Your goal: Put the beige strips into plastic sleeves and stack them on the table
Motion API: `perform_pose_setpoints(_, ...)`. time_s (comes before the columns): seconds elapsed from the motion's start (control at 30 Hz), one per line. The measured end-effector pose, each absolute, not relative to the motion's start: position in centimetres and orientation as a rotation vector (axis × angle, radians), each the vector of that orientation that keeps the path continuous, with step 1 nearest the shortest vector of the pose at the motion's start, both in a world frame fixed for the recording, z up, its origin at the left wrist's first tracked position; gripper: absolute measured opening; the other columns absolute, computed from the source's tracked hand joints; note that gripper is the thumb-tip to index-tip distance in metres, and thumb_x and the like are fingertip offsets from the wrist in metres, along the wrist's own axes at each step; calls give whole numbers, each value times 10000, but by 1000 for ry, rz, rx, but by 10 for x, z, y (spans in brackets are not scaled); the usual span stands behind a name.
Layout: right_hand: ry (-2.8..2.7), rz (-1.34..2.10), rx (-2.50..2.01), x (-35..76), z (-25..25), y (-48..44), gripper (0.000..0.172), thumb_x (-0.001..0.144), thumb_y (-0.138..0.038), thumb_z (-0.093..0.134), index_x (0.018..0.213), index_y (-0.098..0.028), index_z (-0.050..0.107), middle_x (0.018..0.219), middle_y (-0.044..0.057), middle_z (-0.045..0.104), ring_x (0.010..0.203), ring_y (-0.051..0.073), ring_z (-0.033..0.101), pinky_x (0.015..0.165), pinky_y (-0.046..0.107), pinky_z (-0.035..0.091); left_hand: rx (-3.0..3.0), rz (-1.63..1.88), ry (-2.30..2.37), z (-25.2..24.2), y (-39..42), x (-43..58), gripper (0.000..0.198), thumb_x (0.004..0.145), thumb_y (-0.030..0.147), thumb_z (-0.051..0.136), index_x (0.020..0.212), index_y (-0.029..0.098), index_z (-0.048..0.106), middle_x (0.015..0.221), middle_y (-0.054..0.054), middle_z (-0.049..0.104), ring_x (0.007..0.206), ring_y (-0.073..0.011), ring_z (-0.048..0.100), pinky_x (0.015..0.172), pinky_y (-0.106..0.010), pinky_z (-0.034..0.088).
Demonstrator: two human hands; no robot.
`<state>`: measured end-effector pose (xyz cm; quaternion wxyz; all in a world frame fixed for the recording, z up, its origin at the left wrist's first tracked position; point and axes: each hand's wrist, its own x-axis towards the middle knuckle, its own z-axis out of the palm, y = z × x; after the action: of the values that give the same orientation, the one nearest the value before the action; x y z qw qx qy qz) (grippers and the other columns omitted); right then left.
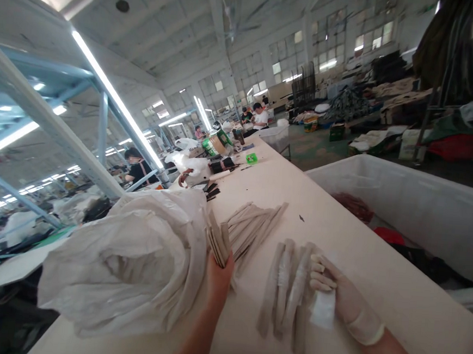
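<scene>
My left hand (219, 282) is bare and closed around a bunch of flat beige strips (218, 241) that stand up out of the fist. Just behind it, more loose beige strips (255, 226) lie fanned out on the table. My right hand (344, 297), in a pale thin glove, has its fingers curled in over a small clear plastic bag (323, 309) that hangs below them. Beside these fingers, to the left, lie several beige strip bundles (283, 284), some with shiny clear plastic around them.
A big white sack (143, 262) with its mouth gathered sits to the left on the long pale table (276, 191). Along the right edge stands a white bin (414, 213) with dark and red cloth inside. Farther down are a green box (251, 158), plastic bags and people.
</scene>
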<state>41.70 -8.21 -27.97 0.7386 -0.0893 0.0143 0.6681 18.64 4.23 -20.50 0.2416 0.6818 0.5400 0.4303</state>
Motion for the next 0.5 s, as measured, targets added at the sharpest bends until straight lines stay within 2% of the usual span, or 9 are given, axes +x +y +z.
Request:
perform_pose_setpoints(0.13,-24,1456,-230,416,-283,-88,192,763,-137,673,725,-170,488,588,-87,465,333,-12,331,323,105,322,1728,1145,1444,-214,22,171,223,763,354,540,886,168,526,830,-78,651,818,-206,637,744,-316,490)
perform_pose_setpoints(0.23,-95,1389,-331,408,-275,-95,234,708,-186,738,708,-160,505,575,-90,461,340,-14,287,324,106,302,1694,1024,1340,-196,-3,164,172,748,337,543,802,174,529,684,-33,634,630,-170,623,607,-283,492)
perform_pose_setpoints(0.3,-206,1327,-484,394,-263,-101,287,669,-268,773,657,-154,510,521,-97,416,342,-9,237,317,116,268,1671,889,1271,-185,-27,158,161,730,340,550,745,183,516,585,2,599,507,-143,580,505,-250,458)
perform_pose_setpoints(0.37,-328,1260,-658,376,-248,-105,346,668,-365,761,592,-152,499,467,-102,355,347,2,210,314,134,233,1619,726,1223,-183,-52,151,183,724,367,548,745,190,507,541,24,576,458,-125,545,471,-232,425)
perform_pose_setpoints(0.5,-306,1157,-760,348,-228,-114,365,639,-411,768,579,-140,530,459,-80,414,364,18,279,337,155,253,1513,492,1212,-192,-87,132,283,674,460,566,762,197,513,535,30,567,448,-121,512,472,-234,387)
